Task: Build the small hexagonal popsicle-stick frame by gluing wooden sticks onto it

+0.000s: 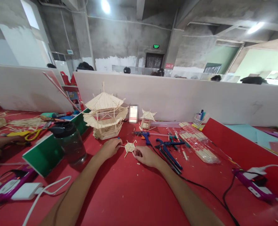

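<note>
a small stick wheel [130, 147], flat on the red surface [129, 194]. seems mostly filled in the middle, maybe left bare between the outer spokes [126, 154]. at one side, a half-curled left hand [112, 147]; at the other, a bent right hand [146, 156]. cannot tell if pinching with either.

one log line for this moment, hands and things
left hand: at left edge of spoked stick frame; right hand: at its right edge; grip: unclear; surface: red table; beyond: stick pavilion, blue glue gun
</note>
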Demonstrator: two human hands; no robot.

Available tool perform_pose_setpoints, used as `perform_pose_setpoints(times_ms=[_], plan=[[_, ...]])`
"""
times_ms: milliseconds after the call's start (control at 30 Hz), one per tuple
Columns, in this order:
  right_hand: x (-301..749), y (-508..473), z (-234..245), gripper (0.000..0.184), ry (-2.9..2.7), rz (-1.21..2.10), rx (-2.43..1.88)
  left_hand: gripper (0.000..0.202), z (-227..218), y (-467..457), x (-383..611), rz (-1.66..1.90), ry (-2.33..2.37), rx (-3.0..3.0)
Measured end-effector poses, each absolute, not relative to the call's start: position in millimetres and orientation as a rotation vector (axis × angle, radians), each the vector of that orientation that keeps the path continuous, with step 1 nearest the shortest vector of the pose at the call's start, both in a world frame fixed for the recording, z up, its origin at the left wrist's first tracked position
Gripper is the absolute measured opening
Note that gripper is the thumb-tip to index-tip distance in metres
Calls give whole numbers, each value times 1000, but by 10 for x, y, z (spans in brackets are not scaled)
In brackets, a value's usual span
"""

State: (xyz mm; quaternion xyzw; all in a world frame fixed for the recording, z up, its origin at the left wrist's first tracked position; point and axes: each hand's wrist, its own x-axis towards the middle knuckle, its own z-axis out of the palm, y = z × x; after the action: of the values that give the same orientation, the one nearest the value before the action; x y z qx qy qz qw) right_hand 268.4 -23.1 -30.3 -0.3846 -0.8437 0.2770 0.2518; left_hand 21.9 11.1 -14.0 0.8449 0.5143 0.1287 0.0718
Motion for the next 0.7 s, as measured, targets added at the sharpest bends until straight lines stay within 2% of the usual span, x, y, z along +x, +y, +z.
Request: perform_pose_setpoints(times_ms=[367,700], plan=[[2705,-262,-276,7,-2206,738,-1117,22,-146,70,171,508,1802,2524],[2632,-360,-296,6,-2097,821,-1214,31,-197,17,103,357,1906,2344]])
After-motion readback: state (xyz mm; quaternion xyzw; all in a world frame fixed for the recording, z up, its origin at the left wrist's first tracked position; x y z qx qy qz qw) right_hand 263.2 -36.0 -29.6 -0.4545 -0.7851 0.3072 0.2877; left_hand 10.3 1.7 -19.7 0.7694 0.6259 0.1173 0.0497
